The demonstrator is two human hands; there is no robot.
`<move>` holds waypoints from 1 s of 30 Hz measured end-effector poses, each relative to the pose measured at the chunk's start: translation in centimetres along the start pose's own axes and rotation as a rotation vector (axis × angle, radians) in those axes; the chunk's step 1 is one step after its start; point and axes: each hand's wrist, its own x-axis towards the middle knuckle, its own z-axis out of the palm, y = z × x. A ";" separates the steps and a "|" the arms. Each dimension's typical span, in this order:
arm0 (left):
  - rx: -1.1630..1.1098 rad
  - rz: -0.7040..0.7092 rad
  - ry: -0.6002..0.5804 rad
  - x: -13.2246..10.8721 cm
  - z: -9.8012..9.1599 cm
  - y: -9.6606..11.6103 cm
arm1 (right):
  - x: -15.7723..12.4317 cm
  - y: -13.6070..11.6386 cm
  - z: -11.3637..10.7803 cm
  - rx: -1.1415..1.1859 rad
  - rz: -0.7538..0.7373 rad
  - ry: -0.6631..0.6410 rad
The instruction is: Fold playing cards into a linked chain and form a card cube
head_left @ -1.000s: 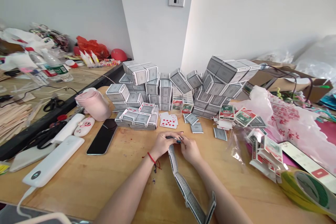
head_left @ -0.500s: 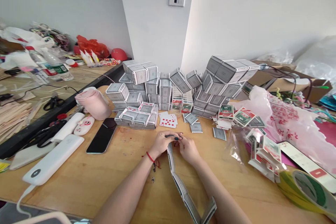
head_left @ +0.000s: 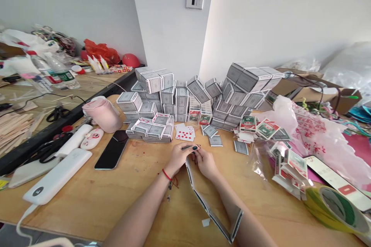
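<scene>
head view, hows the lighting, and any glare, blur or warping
Head view: left wall dimmer than right wall; head view: clear wrapper shows bright glints; head view: tape roll looks stretched near the right edge, probably lens distortion; head view: card strip fairly sharp.

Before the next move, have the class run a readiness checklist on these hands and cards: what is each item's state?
1. Left hand gripping the folded card strip: ok, at its far end.
2. Right hand gripping it too: cannot tell; its fingers meet the left hand's there.
3. Strip straight: not ok, it bends sharply near the right forearm.
4. White scrap loose from the strip: cannot tell.
5. Black phone clear of the left arm: ok.
6. Tape roll clear of the right arm: ok.
</scene>
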 end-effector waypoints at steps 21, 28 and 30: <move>-0.030 -0.019 -0.094 0.3 -1.1 0.2 | -0.3 -0.7 -0.2 -0.140 0.019 0.281; 0.055 -0.011 -0.046 0.5 -1.1 -0.1 | -0.4 -1.2 -0.4 -0.174 -0.029 0.286; 0.024 -0.022 -0.073 0.4 -0.9 -0.1 | -0.3 -1.2 -0.4 -0.205 -0.048 0.307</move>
